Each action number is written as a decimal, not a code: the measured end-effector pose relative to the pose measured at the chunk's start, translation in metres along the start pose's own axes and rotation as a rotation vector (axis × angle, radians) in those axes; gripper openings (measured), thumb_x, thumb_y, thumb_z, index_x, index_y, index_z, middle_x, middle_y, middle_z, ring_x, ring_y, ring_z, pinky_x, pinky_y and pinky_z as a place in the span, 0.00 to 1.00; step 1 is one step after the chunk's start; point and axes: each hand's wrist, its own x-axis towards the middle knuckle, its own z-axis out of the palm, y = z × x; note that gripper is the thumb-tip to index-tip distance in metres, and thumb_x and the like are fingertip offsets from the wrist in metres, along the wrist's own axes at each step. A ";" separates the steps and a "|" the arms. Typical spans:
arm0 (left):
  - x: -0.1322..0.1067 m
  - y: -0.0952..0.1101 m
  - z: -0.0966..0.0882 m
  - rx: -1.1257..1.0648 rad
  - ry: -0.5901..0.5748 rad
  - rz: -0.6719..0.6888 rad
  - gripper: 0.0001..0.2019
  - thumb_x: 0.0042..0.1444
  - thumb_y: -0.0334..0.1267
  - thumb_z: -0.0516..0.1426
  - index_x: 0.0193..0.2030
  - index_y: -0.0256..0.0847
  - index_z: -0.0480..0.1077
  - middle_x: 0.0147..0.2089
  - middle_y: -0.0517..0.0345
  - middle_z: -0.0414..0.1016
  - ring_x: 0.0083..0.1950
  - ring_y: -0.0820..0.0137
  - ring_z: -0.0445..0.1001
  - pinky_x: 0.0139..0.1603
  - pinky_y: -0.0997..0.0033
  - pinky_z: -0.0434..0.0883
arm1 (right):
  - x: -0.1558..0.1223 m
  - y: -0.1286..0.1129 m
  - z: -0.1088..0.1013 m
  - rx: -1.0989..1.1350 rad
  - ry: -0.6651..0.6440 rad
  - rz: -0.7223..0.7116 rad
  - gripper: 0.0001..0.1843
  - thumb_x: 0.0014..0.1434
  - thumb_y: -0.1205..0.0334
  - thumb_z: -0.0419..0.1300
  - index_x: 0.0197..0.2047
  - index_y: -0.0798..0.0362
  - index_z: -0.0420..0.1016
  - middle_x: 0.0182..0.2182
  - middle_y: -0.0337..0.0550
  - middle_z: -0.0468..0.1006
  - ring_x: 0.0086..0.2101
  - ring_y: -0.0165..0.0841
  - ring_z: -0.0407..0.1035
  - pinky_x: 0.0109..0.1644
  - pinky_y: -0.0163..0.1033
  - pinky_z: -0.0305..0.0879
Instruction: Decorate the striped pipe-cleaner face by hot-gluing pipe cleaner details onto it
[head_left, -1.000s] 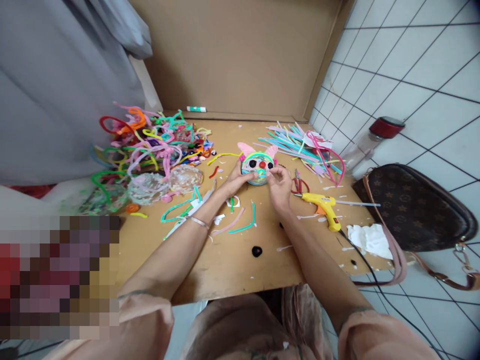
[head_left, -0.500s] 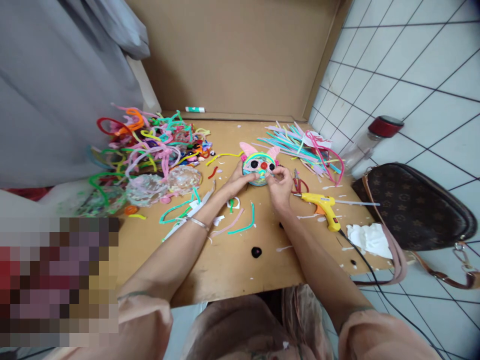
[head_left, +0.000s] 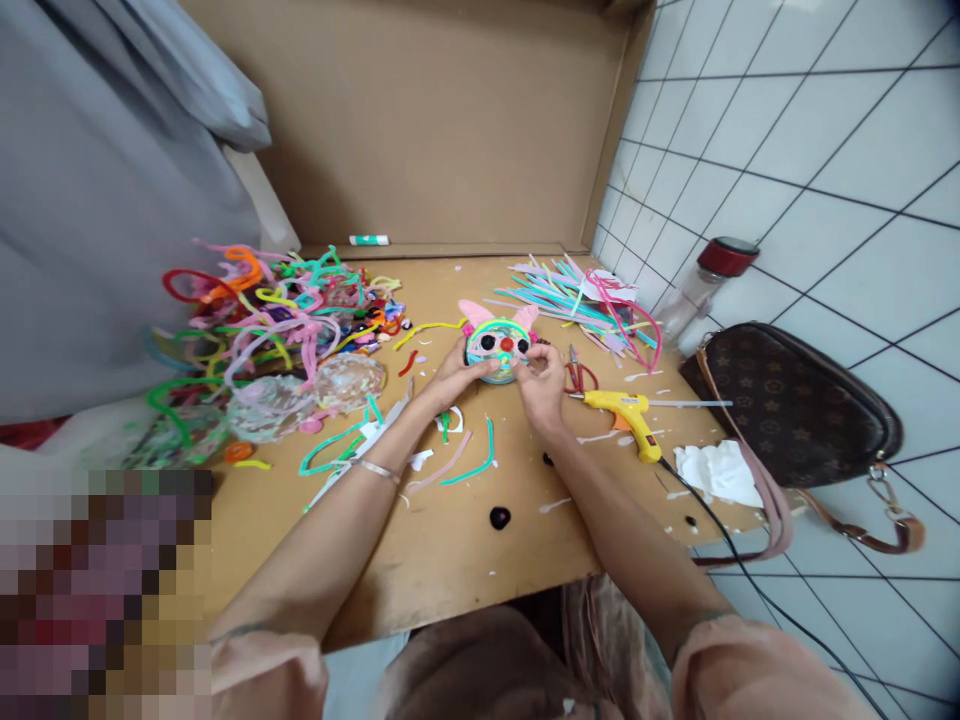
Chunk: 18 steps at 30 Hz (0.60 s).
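Note:
A round craft animal face [head_left: 504,333] with pink ears, black eyes, a red nose and a green-yellow band stands upright at the middle of the table. My left hand [head_left: 460,372] grips its left side, the thumb across the lower front. At its lower right, my right hand [head_left: 544,376] has thumb and forefinger pinched close to the face; whether a small piece is between them I cannot make out. Red-handled scissors [head_left: 581,376] and a yellow glue gun [head_left: 624,412] with a long glue stick lie right of my right hand.
Tangled pipe cleaners [head_left: 300,315] and clear plastic pieces [head_left: 277,405] are heaped at the left. Straight pipe cleaners [head_left: 544,298] lie at the back right. A brown handbag [head_left: 802,400], a red-lidded bottle [head_left: 694,290], crumpled tissue [head_left: 718,472] and a black cord [head_left: 724,530] are at the right.
The whole view has shifted slightly, so things sit a little further left and lower. Both hands stay at the craft face with nearly the same hold.

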 end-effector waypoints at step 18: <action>-0.001 -0.001 -0.004 0.069 0.031 -0.036 0.40 0.41 0.46 0.70 0.63 0.38 0.68 0.59 0.45 0.78 0.64 0.50 0.74 0.70 0.46 0.67 | -0.001 -0.003 0.000 -0.011 0.000 -0.014 0.13 0.48 0.55 0.64 0.35 0.48 0.67 0.40 0.41 0.70 0.43 0.37 0.69 0.47 0.44 0.72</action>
